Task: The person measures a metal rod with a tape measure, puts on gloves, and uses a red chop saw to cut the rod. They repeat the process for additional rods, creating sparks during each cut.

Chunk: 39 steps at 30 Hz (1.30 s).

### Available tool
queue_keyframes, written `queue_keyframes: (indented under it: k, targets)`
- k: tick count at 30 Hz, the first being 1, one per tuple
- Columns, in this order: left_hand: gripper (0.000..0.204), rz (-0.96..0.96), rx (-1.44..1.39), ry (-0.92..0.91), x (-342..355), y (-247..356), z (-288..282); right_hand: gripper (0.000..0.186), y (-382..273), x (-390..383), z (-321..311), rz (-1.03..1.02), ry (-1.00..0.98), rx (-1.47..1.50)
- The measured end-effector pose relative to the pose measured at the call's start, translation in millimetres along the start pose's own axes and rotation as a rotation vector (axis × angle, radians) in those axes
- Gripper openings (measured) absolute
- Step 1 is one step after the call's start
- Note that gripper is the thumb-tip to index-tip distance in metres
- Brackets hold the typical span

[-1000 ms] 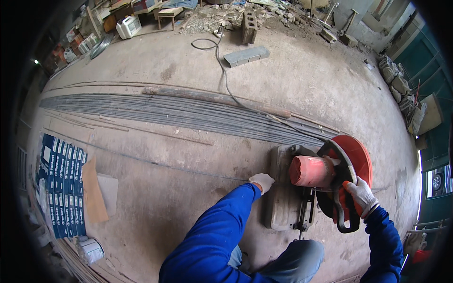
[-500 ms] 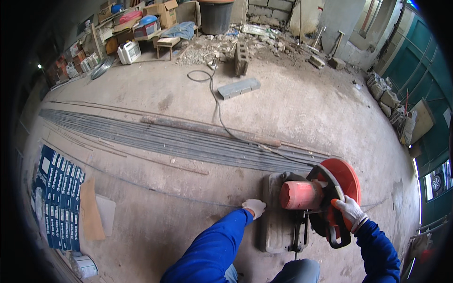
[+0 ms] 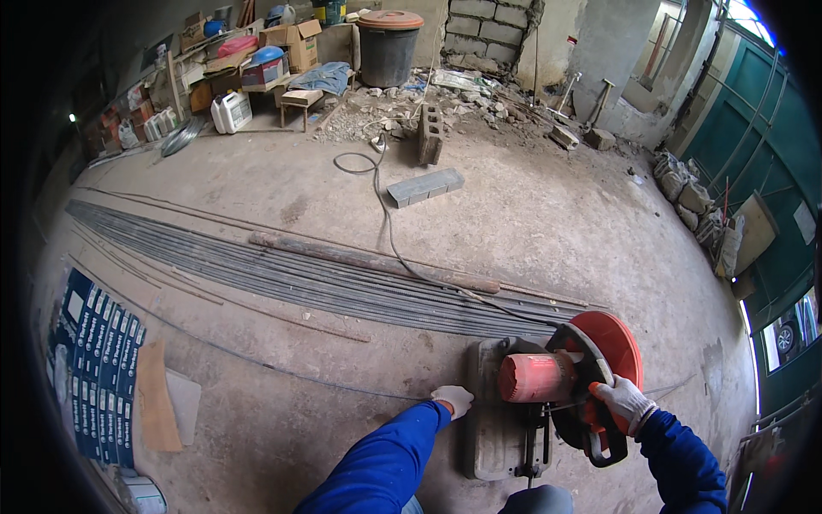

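A red and black chop saw (image 3: 535, 379) stands on the concrete floor in front of me, its motor facing left and a round red blade guard (image 3: 618, 338) on its right. My right hand (image 3: 625, 401), in a white glove, is closed around the saw's arm by the handle. To the left of the saw's base, my gloved left hand (image 3: 452, 400) is closed on a thin steel rod (image 3: 342, 381). That rod runs from the far left floor, under the saw's blade, and out on the right side. Where the blade meets the rod is hidden.
Beyond the saw lies a bundle of steel bars (image 3: 282, 272) with a rusty pipe (image 3: 368, 264) on it. The power cord (image 3: 390, 230) crosses them. Boxes with blue print (image 3: 98, 368) and cardboard (image 3: 156, 398) lie left. Concrete blocks (image 3: 425, 187), rubble and a lidded bin (image 3: 390, 51) stand farther back.
The view has tilted up slightly, showing more of the back wall and bin. Both hands keep their places on the rod and the saw, which stays as it was.
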<state>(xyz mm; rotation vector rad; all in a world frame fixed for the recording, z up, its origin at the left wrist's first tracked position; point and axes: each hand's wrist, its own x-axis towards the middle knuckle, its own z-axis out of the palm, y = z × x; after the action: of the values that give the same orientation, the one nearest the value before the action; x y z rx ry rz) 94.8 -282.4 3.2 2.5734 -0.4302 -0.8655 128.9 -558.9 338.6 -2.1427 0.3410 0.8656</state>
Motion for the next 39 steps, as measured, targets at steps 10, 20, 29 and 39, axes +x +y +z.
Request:
queue_keyframes:
  k: [10,20,29,39]
  targets:
    - [0.036,-0.033,-0.002,0.068,-9.2,2.4,-5.9,0.025,-3.1,-5.0,0.0,-0.014,-0.113,0.204]
    - [0.036,-0.048,-0.014,0.025,-4.1,2.1,-7.5,0.026,2.4,1.9,0.8,-0.039,-0.039,0.069]
    - [0.036,-0.043,-0.024,0.018,-4.7,1.8,-8.5,0.024,-1.9,-2.5,2.9,-0.030,-0.022,0.051]
    - [0.035,-0.056,-0.034,0.008,0.3,-0.7,-3.9,0.021,-0.2,-2.6,6.0,-0.038,-0.048,0.259]
